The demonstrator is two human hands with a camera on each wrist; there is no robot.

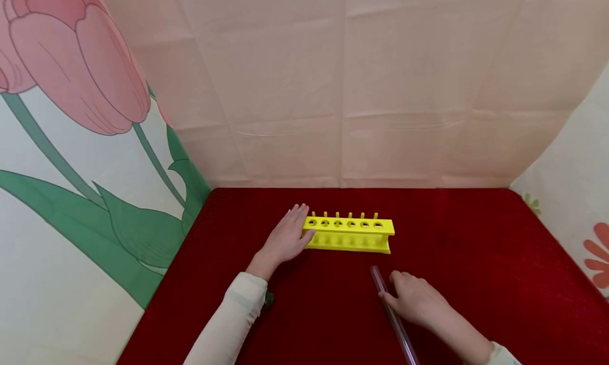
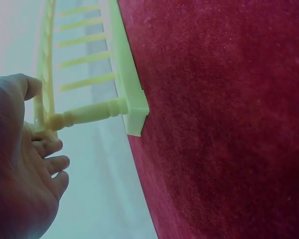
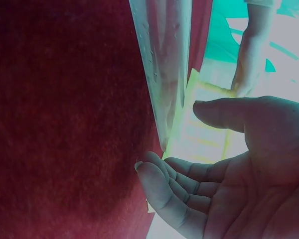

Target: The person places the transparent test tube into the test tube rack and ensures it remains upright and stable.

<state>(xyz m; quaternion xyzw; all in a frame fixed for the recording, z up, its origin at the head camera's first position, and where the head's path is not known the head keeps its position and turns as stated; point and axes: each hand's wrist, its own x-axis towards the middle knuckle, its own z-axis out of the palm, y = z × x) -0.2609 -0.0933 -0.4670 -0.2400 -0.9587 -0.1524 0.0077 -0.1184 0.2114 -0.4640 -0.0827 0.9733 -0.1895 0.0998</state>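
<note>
A yellow rack [image 1: 349,226] with a row of round holes and upright pegs stands on the red cloth. At its left end my left hand [image 1: 284,237] grips the upper plate, thumb in front and fingers along the far side. The left wrist view shows this hand [image 2: 25,154] at the end of the rack [image 2: 125,64]. A long clear tube [image 1: 397,322] lies in front of the rack, slanting toward the near edge. Beside it is my right hand [image 1: 421,302], thumb and fingers apart. In the right wrist view the tube [image 3: 164,59] is outside the hand's [image 3: 224,164] curved fingers.
Red cloth [image 1: 457,238] covers the table. A plain pinkish sheet [image 1: 404,90] hangs behind it, with a tulip-print sheet [image 1: 62,206] at the left and a flower-print one [image 1: 566,185] at the right. A small dark object [image 1: 269,299] shows beside the left sleeve.
</note>
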